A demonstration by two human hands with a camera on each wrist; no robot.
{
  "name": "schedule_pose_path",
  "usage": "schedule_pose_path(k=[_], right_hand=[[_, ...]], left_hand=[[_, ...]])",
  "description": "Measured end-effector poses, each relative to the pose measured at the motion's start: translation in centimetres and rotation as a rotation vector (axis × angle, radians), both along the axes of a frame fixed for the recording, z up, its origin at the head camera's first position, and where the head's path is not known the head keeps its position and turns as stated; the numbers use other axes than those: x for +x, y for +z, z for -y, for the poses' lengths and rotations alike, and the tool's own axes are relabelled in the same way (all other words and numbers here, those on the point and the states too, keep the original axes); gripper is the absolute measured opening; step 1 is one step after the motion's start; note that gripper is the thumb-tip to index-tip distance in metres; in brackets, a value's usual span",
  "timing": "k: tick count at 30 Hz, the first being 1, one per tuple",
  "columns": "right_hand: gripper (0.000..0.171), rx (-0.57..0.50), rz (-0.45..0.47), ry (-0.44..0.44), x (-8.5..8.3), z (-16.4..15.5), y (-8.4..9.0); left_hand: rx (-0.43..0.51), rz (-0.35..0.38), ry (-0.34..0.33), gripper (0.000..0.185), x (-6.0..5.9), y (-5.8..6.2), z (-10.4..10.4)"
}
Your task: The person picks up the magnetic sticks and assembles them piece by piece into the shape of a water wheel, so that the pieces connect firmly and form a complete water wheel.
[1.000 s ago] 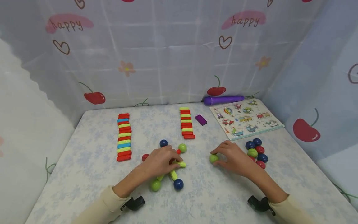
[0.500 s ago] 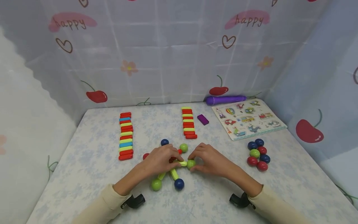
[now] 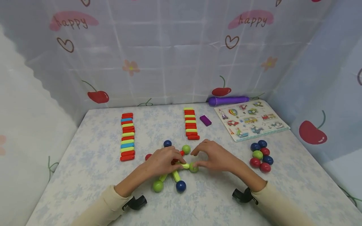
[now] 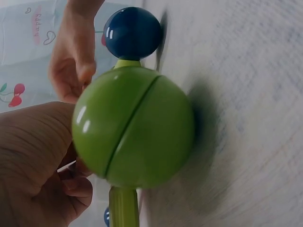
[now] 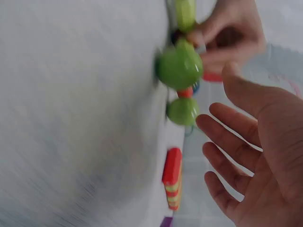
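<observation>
Low in the middle of the head view lies a spoked figure of rods and balls. My left hand [image 3: 165, 160] covers its centre, pinching a yellow-green rod [image 3: 185, 165]. At this rod's right end sits a green ball [image 3: 193, 168]. My right hand [image 3: 217, 157] is just right of that ball, thumb and fingers spread; the right wrist view shows nothing in it. Other spokes end in a blue ball [image 3: 181, 186], a lower green ball [image 4: 135, 127], an upper green ball [image 3: 186, 149], a dark blue ball [image 3: 167, 143] and a red ball [image 3: 148, 156].
Loose red, blue and green balls [image 3: 257, 155] cluster at right. A column of coloured rods [image 3: 128, 138] lies at left, a shorter column [image 3: 190, 121] behind the figure. Beyond are a purple block [image 3: 205, 120], a picture board [image 3: 251, 121] and a purple stick [image 3: 229, 100].
My right hand has carried a green ball leftward to the end of the yellow-green rod, then let go and spread its fingers. My left hand has stayed at the figure's centre.
</observation>
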State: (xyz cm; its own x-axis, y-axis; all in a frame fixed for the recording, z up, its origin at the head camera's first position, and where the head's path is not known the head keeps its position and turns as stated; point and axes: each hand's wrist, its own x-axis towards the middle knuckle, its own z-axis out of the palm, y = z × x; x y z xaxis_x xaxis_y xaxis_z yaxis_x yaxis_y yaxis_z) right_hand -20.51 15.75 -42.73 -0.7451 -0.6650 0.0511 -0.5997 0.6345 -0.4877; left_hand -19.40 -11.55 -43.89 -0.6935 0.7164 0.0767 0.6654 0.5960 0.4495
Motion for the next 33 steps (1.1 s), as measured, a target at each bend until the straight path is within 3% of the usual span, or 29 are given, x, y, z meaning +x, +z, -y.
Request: schedule_pose_path(k=[5,11,16,20,26,33], right_hand=[[0.020,-0.049,-0.034,-0.128,-3.4,-0.5,1.0],[0.020,0.003,-0.047,-0.193,-6.7,0.0,0.7],[0.017,0.049,-0.030,-0.218,-7.6,0.4,-0.1],[0.017,0.061,-0.067,-0.223,-7.9,0.5,-0.5],[0.015,0.061,-0.075,-0.251,-7.7,0.9,-0.9],[0.016,0.099,-0.041,-0.276,-7.2,1.7,-1.1]], left_hand=[[0.041,0.013,0.051,0.016,-0.5,0.7,0.7],[0.111,-0.046,0.251,0.015,-1.9,0.6,2.4],[0.139,-0.100,0.361,0.024,-2.8,-0.4,3.1],[0.126,-0.110,0.390,0.029,-3.4,-0.8,3.4],[0.108,-0.051,0.412,0.023,-3.7,-0.8,3.9],[0.078,0.010,0.386,0.020,-3.6,-0.3,4.4]])
